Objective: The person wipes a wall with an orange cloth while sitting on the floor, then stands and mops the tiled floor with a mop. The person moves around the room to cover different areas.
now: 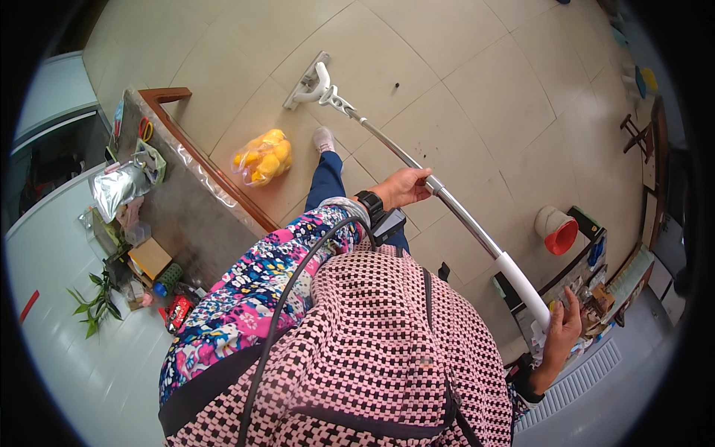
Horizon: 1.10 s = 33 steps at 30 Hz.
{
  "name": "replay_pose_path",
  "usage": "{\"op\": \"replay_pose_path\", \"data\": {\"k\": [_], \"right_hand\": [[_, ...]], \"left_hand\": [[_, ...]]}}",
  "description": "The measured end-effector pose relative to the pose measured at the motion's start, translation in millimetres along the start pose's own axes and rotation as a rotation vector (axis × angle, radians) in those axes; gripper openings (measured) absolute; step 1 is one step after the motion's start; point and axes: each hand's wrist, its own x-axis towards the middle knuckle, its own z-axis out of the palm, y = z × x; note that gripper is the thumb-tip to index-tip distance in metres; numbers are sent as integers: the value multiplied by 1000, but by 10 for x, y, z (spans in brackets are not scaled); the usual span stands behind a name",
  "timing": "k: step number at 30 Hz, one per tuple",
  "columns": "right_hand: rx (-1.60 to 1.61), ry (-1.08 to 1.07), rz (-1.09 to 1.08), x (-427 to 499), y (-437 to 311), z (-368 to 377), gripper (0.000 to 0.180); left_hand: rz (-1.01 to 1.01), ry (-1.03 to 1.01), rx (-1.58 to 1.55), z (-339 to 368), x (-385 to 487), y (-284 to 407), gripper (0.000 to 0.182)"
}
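Observation:
A mop with a steel pole slants across the tiled floor. Its grey-and-white head lies on the tiles at the far end. My left hand, with a black watch at the wrist, grips the pole near its joint collar. At the near end, the white handle sleeve reaches my right hand. The fingers of that hand are extended and apart, and its thumb side is against the handle's end. Dark bits of debris lie on the floor beside the pole, and a small dark lump sits farther out.
A clear plastic bag of yellow things sits on the floor near my shoe. Left of me stands a cluttered, wood-edged table. On the right are a white bucket with red inside, another cluttered table and a wooden stool.

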Motion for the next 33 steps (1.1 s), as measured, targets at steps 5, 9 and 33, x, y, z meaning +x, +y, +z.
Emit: {"op": "replay_pose_path", "data": {"k": [5, 9, 33], "right_hand": [[25, 15, -29, 13, -38, -20, 37], [-20, 26, -7, 18, -59, -22, 38], [-81, 51, -21, 54, -164, -42, 39]], "left_hand": [[-4, -21, 22, 7, -53, 50, 21], [-9, -7, 46, 72, -119, 106, 20], [-14, 46, 93, 157, -144, 155, 24]]}}
